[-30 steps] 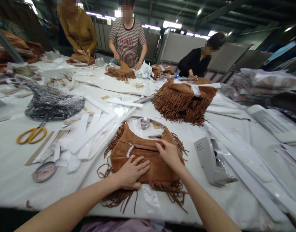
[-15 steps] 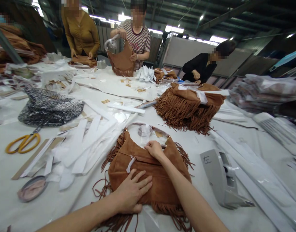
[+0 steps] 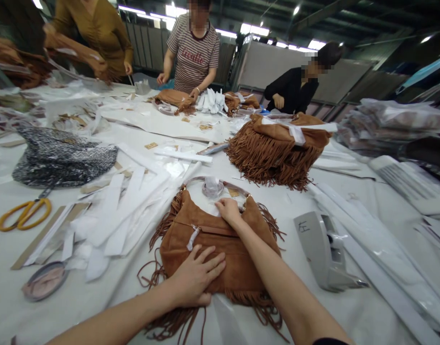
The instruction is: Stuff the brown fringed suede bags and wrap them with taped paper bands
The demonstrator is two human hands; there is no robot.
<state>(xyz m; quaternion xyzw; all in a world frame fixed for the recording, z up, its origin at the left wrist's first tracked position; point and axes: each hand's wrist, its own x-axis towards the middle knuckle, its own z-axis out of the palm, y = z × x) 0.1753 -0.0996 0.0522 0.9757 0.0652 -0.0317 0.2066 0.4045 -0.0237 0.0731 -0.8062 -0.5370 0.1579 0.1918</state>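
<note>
A brown suede handbag with fringed sides lies flat in front of me, its zip pull wrapped in white. My left hand rests on the bag's lower front, fingers spread. At the bag's top edge, my right hand is closed in a pinch, the wrist bent over the bag. What its fingertips hold, if anything, is too small to make out. Just beyond them lies a wrapped strap coil within the curve of the handle.
Yellow-handled scissors, a tape ring and white strips lie to the left. A grey tape dispenser stands at right. Beyond are stacked fringed bags and a black-and-white knitted piece. Several co-workers stand across the table.
My right hand has shifted slightly away from the white wrapping on the strap coil; my left hand stays on the bag. Across the table, a co-worker in stripes has laid a brown bag down.
</note>
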